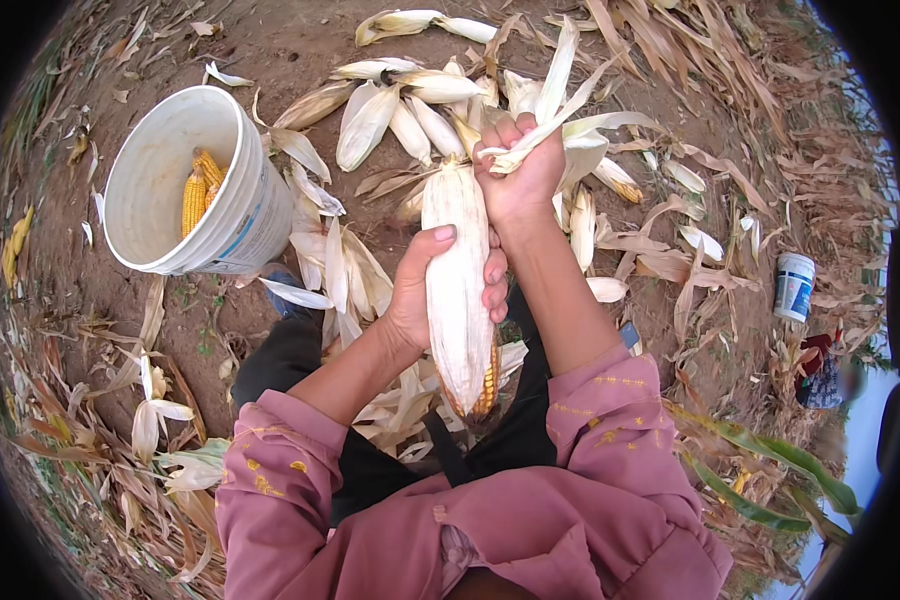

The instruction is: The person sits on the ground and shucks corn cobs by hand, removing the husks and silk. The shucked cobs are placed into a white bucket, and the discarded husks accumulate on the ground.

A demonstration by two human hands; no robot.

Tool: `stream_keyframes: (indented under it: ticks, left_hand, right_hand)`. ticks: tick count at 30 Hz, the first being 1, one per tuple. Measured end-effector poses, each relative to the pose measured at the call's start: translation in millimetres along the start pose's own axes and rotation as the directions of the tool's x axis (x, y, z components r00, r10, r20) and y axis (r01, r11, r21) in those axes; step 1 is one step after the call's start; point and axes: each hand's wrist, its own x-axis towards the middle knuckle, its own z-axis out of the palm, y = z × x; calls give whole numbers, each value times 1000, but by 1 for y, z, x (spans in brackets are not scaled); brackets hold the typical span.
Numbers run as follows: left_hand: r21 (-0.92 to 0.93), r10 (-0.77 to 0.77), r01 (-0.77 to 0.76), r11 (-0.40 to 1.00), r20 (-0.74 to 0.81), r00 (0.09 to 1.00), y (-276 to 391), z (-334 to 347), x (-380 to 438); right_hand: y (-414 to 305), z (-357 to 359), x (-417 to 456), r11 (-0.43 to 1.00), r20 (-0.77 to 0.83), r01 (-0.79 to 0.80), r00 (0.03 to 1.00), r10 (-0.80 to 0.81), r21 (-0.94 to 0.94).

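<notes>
My left hand (427, 277) is wrapped around an ear of corn (461, 300), its thumb on the near face and its fingers around the right side. Pale husk still covers most of this ear. Yellow kernels show at its lower tip and along the lower right edge. Beside the ear's upper end, my right hand (521, 161) grips a bunch of husk leaves (559, 97) in a fist. The leaves stick out above and to the right of the fist. Whether they remain joined to the ear is hidden by the hand.
A white plastic bucket (262, 195) stands at the left with a few bare corn cobs (195, 196) inside. Several husked-over ears (371, 127) lie on the soil ahead. Loose husks (360, 270) cover the ground between my legs. Far right are another bucket (793, 289) and a person (819, 375).
</notes>
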Motion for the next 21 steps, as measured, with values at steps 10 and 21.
stream_keyframes:
  ticks: [10,21]
  left_hand:
    - [253,376,-358,899,-25,926,73,15,-8]
    - [461,627,-465,755,-302,718,104,21,-22]
  right_hand:
    - [4,-4,-3,68,31,15,973,231,-998]
    - [15,-15,-25,-191,320,380,905,282,-905]
